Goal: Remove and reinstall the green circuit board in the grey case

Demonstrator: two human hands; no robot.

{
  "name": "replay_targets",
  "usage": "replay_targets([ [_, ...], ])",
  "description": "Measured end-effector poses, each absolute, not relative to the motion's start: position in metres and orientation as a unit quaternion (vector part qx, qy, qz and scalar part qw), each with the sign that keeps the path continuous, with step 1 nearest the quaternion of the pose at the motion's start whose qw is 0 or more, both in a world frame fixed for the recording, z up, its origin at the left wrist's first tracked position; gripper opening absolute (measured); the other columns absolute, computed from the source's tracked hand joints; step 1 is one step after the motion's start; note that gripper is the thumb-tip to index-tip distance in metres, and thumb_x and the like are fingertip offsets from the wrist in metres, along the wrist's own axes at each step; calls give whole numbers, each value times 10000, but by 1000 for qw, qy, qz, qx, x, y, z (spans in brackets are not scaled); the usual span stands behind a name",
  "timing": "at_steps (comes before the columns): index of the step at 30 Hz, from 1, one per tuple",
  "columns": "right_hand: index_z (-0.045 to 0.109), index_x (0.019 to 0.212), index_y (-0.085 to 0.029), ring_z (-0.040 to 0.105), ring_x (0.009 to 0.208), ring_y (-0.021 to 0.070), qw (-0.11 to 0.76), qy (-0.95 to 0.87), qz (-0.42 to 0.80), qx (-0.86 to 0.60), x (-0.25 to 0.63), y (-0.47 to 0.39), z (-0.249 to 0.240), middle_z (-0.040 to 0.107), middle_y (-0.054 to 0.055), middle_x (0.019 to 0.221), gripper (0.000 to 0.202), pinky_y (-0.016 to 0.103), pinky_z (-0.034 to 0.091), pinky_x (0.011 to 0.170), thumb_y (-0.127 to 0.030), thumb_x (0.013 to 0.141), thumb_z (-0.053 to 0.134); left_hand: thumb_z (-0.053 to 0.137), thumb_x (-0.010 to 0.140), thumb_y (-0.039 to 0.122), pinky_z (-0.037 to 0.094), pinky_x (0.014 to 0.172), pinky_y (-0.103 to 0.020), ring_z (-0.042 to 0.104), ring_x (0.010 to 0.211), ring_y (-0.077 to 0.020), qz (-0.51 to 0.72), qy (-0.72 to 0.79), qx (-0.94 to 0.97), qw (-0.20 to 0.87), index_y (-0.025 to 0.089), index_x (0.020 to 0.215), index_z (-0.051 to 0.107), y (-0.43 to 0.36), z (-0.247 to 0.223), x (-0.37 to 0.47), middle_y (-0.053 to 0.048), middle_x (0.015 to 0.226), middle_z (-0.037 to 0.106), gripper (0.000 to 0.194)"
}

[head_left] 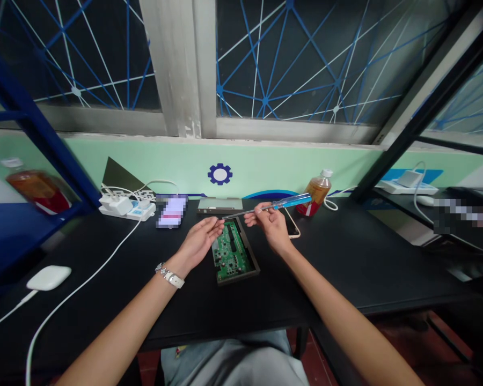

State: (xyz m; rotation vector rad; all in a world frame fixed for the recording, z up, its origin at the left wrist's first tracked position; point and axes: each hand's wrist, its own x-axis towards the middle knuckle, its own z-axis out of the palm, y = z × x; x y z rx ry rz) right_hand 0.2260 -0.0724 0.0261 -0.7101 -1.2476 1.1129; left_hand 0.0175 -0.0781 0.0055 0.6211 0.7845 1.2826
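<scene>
A screwdriver (293, 201) with a clear blue handle lies almost level above the table, its shaft pointing left. My right hand (269, 221) is closed round it near the handle. The tip reaches the fingertips of my left hand (203, 236), whose fingers are pressed together there; whatever they pinch is too small to make out. Below and between both hands, a green circuit board (233, 254) sits in a dark metal frame (248, 246) on the black table.
Behind the board lies a flat grey metal piece (219, 204). Phones lie left (172, 210) and right (293, 225) of it. A drink bottle (316, 194) stands back right; a power strip (132, 210), cables and a white charger (49, 277) are at left.
</scene>
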Motion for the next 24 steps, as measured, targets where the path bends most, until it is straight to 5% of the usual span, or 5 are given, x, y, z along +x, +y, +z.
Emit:
replay_targets([
  [16, 607, 954, -182, 711, 713, 180, 620, -571, 438, -313, 225, -75, 27, 732, 57, 816, 332, 330, 593, 707, -490, 872, 700, 636, 910, 56, 597, 856, -224, 716, 875, -131, 592, 333, 238, 694, 67, 890, 722, -78, 3, 22, -133, 984, 748, 89],
  [24, 631, 1002, -175, 734, 825, 203, 602, -627, 396, -295, 221, -79, 37, 735, 110, 1025, 289, 372, 605, 802, -458, 963, 586, 645, 900, 64, 578, 892, -220, 715, 890, -122, 593, 328, 231, 698, 87, 867, 715, -77, 3, 23, -119, 975, 751, 81],
])
